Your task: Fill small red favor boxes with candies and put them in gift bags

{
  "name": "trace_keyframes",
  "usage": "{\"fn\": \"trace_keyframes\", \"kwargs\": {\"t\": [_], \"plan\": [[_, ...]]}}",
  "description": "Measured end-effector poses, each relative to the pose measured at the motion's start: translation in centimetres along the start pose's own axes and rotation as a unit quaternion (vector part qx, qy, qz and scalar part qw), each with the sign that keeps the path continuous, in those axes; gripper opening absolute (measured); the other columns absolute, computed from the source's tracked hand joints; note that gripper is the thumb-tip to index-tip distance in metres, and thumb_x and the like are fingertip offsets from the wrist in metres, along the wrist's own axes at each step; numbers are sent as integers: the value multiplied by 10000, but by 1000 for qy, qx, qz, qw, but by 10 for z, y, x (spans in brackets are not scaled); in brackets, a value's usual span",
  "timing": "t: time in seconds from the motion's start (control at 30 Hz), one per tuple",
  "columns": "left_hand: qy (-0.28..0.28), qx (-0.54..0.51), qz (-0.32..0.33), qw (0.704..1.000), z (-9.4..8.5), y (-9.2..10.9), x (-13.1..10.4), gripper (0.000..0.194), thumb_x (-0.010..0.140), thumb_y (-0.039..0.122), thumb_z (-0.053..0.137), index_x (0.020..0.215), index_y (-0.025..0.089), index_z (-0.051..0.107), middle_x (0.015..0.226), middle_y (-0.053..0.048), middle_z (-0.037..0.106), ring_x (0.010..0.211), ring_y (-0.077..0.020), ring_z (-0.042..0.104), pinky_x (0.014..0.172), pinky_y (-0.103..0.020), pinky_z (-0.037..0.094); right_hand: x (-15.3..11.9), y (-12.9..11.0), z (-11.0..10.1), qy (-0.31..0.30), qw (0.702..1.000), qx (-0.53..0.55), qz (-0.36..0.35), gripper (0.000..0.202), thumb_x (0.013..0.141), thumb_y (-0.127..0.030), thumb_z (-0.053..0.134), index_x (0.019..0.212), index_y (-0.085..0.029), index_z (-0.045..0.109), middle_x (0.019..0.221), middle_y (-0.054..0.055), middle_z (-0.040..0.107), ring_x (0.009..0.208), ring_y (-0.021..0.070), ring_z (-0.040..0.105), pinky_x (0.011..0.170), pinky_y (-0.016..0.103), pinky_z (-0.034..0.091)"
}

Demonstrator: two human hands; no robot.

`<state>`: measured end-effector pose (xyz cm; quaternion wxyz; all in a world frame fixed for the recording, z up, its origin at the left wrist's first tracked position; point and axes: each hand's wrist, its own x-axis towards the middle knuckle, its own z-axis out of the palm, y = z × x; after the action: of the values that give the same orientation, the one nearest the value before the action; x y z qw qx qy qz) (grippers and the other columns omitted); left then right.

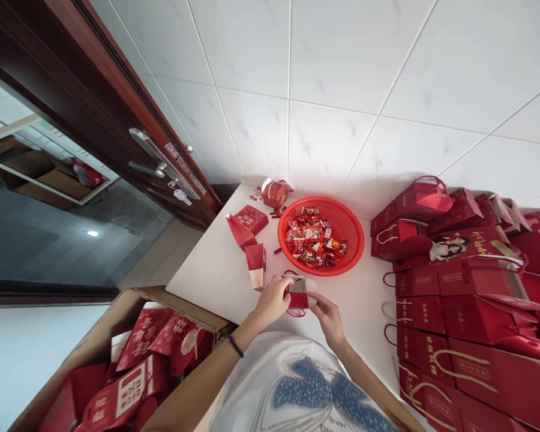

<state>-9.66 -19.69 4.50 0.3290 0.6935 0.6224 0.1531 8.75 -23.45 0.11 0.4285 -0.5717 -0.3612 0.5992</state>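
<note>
Between my hands, near the table's front edge, is a small red gift box (pixel 298 300) with its top open and a white flap to the right. My left hand (pixel 272 299) has its fingers closed on the box's left side. At the right side, my right hand (pixel 326 314) pinches the box's edge. A dark red cord handle shows above and below the box. Just beyond stands a red plastic basket (pixel 361 240) holding many small wrapped candies (pixel 315 237). What lies inside the box cannot be made out.
Left of the basket are an open red box (pixel 255 264), a patterned red box (pixel 251 219) and a red container (pixel 274 193). Rows of red gift boxes (pixel 472 318) fill the table's right. A cardboard carton (pixel 130 294) of red packaging stands front left, below a door (pixel 117 96).
</note>
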Motion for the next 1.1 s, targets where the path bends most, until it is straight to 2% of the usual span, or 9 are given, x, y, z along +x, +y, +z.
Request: {"fn": "trace_keyframes", "kwargs": {"t": [0.17,0.27,0.33,0.43,0.53,0.63,0.77,0.9,1.1], "plan": [[16,-1,3,1000,16,-13,3,421,798,-7,468,1070,199,716,1138,-92,680,1074,-232,646,967,-374,507,-10,5,-19,-52,997,-25,42,392,644,-530,798,841,-191,789,810,82,759,747,238,692,726,354,549],[37,-17,10,999,15,-20,10,398,844,13,434,1059,193,716,1069,-71,719,1025,-203,671,931,-331,525,-3,-9,-29,-112,990,-73,40,310,696,-500,756,691,-190,749,693,64,728,673,217,681,684,328,532],[49,-27,1,998,15,-23,16,318,881,81,458,1026,183,723,1024,-70,741,996,-209,686,913,-333,536,11,-25,-35,-122,987,-108,8,273,731,-458,724,666,-193,731,655,46,712,639,200,666,668,313,519],[62,-53,-22,996,18,-26,24,210,881,193,547,970,177,737,1005,-72,767,988,-230,704,924,-352,542,44,-50,-44,-75,984,-145,-68,269,761,-450,683,674,-197,710,630,33,696,628,195,652,648,303,507],[57,-84,-53,993,20,-25,32,202,801,173,613,947,179,752,1028,-69,779,1001,-245,713,947,-367,545,88,-69,-50,7,971,-202,-127,230,808,-402,619,771,-194,709,746,47,732,723,209,672,712,315,527],[27,-118,-42,992,18,-24,41,361,685,61,607,983,191,764,1095,-55,773,1051,-246,704,990,-363,536,133,-82,-53,62,920,-376,-89,247,833,-240,539,1019,-193,695,1017,67,744,933,216,690,868,325,524],[-51,-158,18,986,11,-23,48,553,610,-38,511,1029,212,771,1164,-35,755,1108,-225,686,1036,-340,509,178,-89,-52,65,884,-461,-41,473,739,-171,654,1211,-143,630,1198,171,675,1107,310,649,953,402,488],[-95,-183,47,977,7,-20,50,571,604,-63,468,1001,210,775,1154,-39,753,1069,-206,693,991,-323,523,194,-82,-45,40,862,-505,-10,623,654,-221,782,1251,-160,617,1172,178,684,1121,356,640,932,435,483],[-33,-251,34,967,4,-13,53,355,697,11,543,915,184,762,1018,-61,761,967,-196,699,900,-308,540,188,-78,-42,22,862,-505,-36,337,754,-134,670,1068,-235,738,1020,121,760,1032,318,696,899,391,490]]}}
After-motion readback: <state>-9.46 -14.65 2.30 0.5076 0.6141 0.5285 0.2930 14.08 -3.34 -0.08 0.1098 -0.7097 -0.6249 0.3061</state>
